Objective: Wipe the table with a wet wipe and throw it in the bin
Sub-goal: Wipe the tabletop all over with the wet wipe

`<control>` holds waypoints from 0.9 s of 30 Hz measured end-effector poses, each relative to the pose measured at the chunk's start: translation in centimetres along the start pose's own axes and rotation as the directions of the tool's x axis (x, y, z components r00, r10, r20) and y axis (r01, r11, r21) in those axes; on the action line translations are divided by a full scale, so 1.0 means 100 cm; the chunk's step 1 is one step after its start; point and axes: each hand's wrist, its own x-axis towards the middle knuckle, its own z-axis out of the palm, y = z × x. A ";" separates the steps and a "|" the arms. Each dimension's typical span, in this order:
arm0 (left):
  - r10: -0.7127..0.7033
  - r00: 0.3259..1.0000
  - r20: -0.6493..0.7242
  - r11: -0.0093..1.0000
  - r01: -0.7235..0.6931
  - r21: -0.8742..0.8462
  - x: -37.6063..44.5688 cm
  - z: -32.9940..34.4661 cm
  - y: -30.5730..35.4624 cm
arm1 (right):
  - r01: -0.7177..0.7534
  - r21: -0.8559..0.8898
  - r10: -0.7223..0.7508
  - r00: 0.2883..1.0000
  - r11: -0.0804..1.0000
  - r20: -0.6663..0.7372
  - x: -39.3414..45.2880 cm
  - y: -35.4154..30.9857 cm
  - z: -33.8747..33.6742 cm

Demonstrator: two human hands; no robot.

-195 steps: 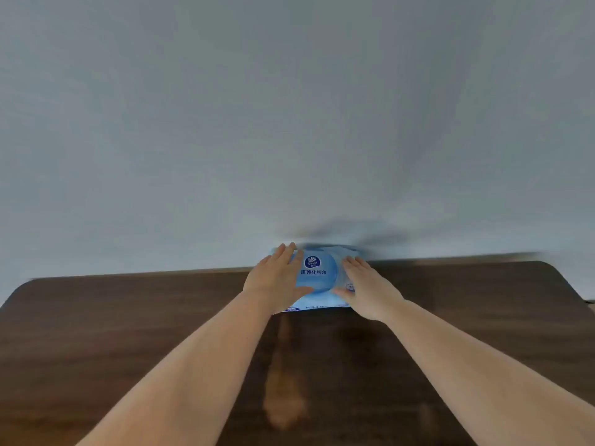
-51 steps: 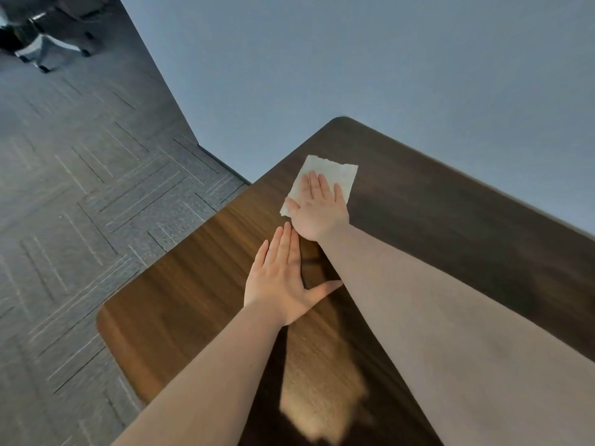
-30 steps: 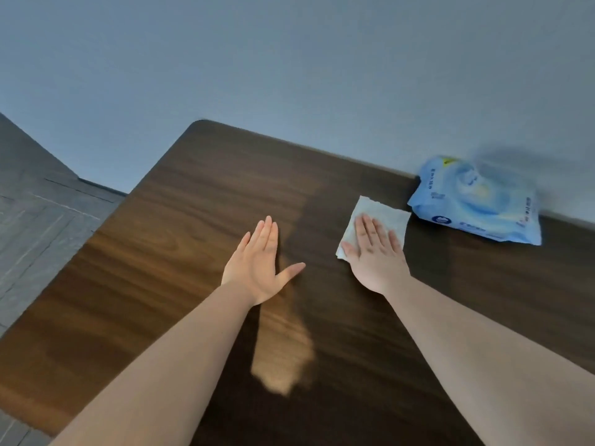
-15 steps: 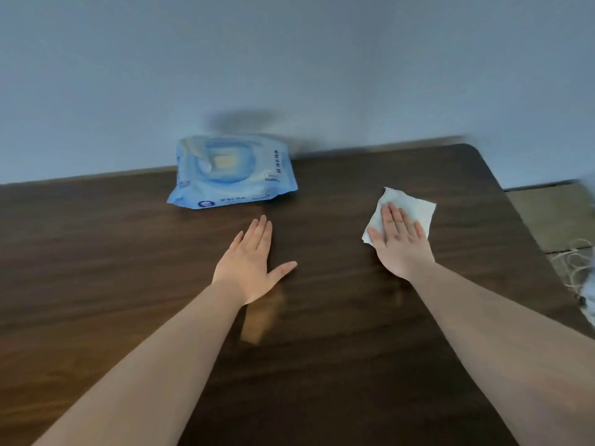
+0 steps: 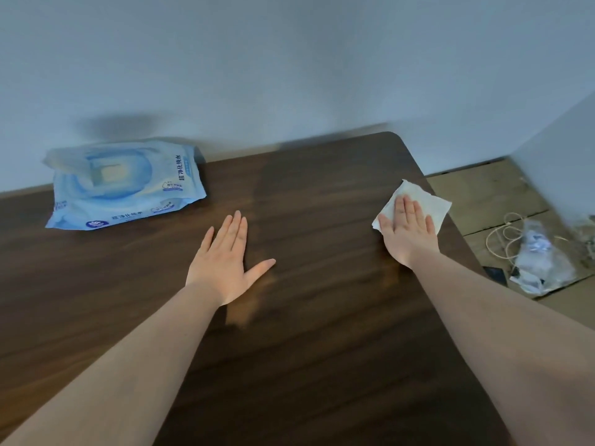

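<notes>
- Since half a second ago, the right hand has slid the white wet wipe further toward the right edge of the dark wood-grain desk, and the view has swung slightly right, so more of the floor beside the desk shows.
- Flat and open, the right hand presses palm-down on the wipe with fingers together; nothing is gripped, the wipe simply lies pinned under the fingers and palm.
- White corners of the wipe stick out past the fingertips and to the right of the hand, close to the desk's rounded far-right corner; one corner looks to reach the desk's edge.
- Also open, the left hand rests palm-down on bare wood near the middle of the desk, thumb spread to the right, holding nothing.
- At far left, a soft light-blue plastic pack of wet wipes lies flat by the pale grey wall, well apart from both hands.
- On the floor to the right of the desk lie a crumpled clear plastic bag and a loose coil of pale cord, just beside each other.
- Motion blur softens the desk's far edge.
</notes>
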 end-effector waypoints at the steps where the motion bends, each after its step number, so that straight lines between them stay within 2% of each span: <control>1: -0.001 1.000 0.008 1.000 0.001 -0.013 0.000 -0.001 0.000 | 0.002 -0.006 -0.002 1.000 1.000 0.004 -0.002 -0.004 0.001; 4: -0.008 1.000 0.023 0.998 0.009 -0.058 -0.008 -0.004 -0.005 | 0.068 -0.021 -0.067 0.997 0.997 0.023 -0.014 -0.030 0.005; 8: -0.054 0.998 0.035 0.991 0.057 -0.117 -0.037 -0.007 -0.041 | 0.248 -0.027 -0.246 0.968 0.968 0.050 -0.043 -0.096 0.021; 11: -0.143 0.990 -0.007 0.978 0.140 -0.156 -0.074 -0.007 -0.088 | 0.411 -0.071 -0.407 0.911 0.909 0.071 -0.067 -0.161 0.038; 14: -0.273 0.961 -0.046 0.951 0.262 -0.164 -0.120 0.001 -0.140 | 0.576 -0.116 -0.568 0.817 0.809 0.098 -0.100 -0.237 0.058; 18: -0.456 0.888 -0.048 0.877 0.440 -0.193 -0.192 0.023 -0.207 | 0.737 -0.149 -0.719 0.676 0.660 0.160 -0.153 -0.337 0.087; 22: -0.627 0.779 0.002 0.762 0.615 -0.203 -0.266 0.050 -0.271 | 0.819 -0.157 -0.794 0.574 0.552 0.200 -0.197 -0.424 0.114; 27: -0.770 0.636 0.055 0.609 0.758 -0.231 -0.343 0.077 -0.336 | 0.890 -0.174 -0.867 0.452 0.421 0.209 -0.247 -0.510 0.148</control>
